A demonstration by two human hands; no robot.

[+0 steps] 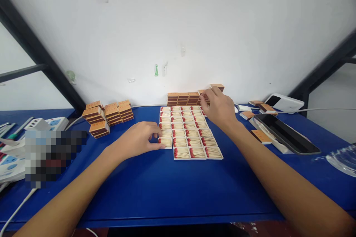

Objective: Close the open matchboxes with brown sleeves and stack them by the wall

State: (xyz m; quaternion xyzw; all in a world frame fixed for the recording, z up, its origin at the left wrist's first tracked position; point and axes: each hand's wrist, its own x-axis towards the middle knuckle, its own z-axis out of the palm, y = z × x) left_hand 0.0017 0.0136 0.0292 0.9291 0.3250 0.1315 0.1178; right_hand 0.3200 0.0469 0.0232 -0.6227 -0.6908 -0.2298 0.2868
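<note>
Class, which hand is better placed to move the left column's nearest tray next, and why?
Probably the left hand: it is at that tray, while the right hand is farther back, by the boxes.

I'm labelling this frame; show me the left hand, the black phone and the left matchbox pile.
Left hand (pixel 140 137): head view, back of the hand.
Black phone (pixel 286 133): head view, mid-screen.
Left matchbox pile (pixel 111 111): head view, a box top.

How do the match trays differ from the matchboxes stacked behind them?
The match trays are open, their red-tipped matches showing; the matchboxes show no matches. The match trays have white rims, while the matchboxes have orange tops. The match trays lie flat, side by side; the matchboxes are piled several high. Both sit in rows on the blue tabletop.
</note>
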